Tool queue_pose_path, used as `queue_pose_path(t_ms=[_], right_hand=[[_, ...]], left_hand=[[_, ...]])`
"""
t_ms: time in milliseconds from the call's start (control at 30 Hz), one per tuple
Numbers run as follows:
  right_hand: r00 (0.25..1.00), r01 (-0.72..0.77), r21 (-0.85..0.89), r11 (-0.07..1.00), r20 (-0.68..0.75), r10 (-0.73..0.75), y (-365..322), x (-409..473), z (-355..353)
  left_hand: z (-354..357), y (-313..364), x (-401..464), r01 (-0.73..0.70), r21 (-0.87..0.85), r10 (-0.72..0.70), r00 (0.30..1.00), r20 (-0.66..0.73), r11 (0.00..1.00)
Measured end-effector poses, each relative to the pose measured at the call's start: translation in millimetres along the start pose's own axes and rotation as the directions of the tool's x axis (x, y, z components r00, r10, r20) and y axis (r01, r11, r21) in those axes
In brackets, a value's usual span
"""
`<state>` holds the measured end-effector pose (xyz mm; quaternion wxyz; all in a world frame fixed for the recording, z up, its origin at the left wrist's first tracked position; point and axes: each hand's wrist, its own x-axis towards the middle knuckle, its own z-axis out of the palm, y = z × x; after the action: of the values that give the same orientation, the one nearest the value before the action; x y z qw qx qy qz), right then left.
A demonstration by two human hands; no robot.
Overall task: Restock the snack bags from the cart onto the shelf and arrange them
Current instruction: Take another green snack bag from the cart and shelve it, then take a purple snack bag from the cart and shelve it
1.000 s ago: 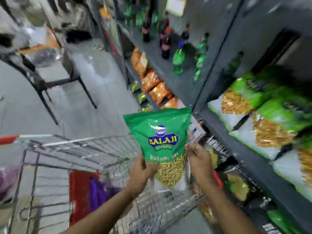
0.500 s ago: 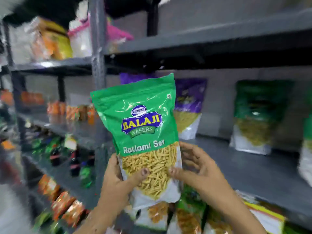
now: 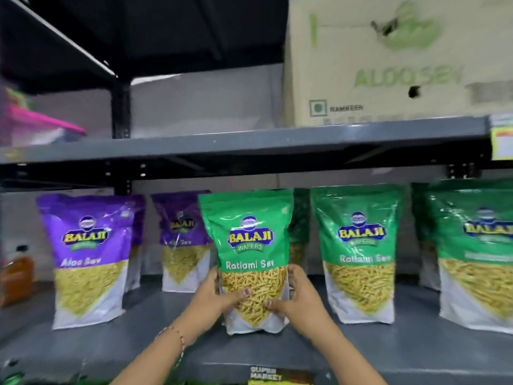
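Observation:
A green Ratlami Sev bag (image 3: 248, 240) stands upright on the grey shelf (image 3: 388, 345), in the middle of the row. My left hand (image 3: 215, 294) grips its lower left side and my right hand (image 3: 295, 294) grips its lower right side, thumbs on the clear window. Two more green Ratlami Sev bags (image 3: 361, 251) (image 3: 477, 257) stand to its right. Purple Aloo Sev bags (image 3: 88, 257) (image 3: 184, 237) stand to its left. Another green bag (image 3: 301, 223) shows partly behind the held one. The cart is out of view.
A cardboard Aloo Sev box (image 3: 397, 59) sits on the upper shelf (image 3: 249, 143) at right, with a pink-topped packet (image 3: 36, 126) at left. An orange packet (image 3: 16, 276) lies at the far left. A yellow price tag (image 3: 502, 134) hangs on the upper shelf edge.
The view swung from the cart to face the shelf. Both hands carried the green bag up from the cart and forward, and it now stands on the shelf between the purple and green bags.

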<state>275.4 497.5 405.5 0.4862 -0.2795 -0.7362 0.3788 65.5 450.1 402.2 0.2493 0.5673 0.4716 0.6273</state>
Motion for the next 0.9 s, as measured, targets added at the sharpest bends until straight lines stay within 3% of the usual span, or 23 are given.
queue_pose_path(t_ms=[267, 633, 767, 900], right_hand=[[0.987, -0.157, -0.085, 0.984, -0.042, 0.154, 11.4, 24.7, -12.1], [0.978, -0.187, -0.113, 0.976, -0.116, 0.174, 6.1, 17.8, -12.3], [0.941, 0.074, -0.129, 0.989, -0.319, -0.112, -11.7, -9.7, -1.4], [0.857, 0.43, -0.071, 0.9, -0.281, -0.432, -30.4, -48.0, 48.1]], left_hand=[[22.6, -2.4, 29.7, 0.135, -0.045, -0.13, 0.986, 0.101, 0.99], [30.1, 3.6, 21.2, 0.241, -0.058, -0.234, 0.966, 0.106, 0.969], [4.9, 18.6, -16.5, 0.039, -0.129, -0.058, 0.987, -0.15, 0.991], [-49.3, 30.4, -100.8, -0.157, -0.25, 0.068, 0.941, -0.331, 0.955]])
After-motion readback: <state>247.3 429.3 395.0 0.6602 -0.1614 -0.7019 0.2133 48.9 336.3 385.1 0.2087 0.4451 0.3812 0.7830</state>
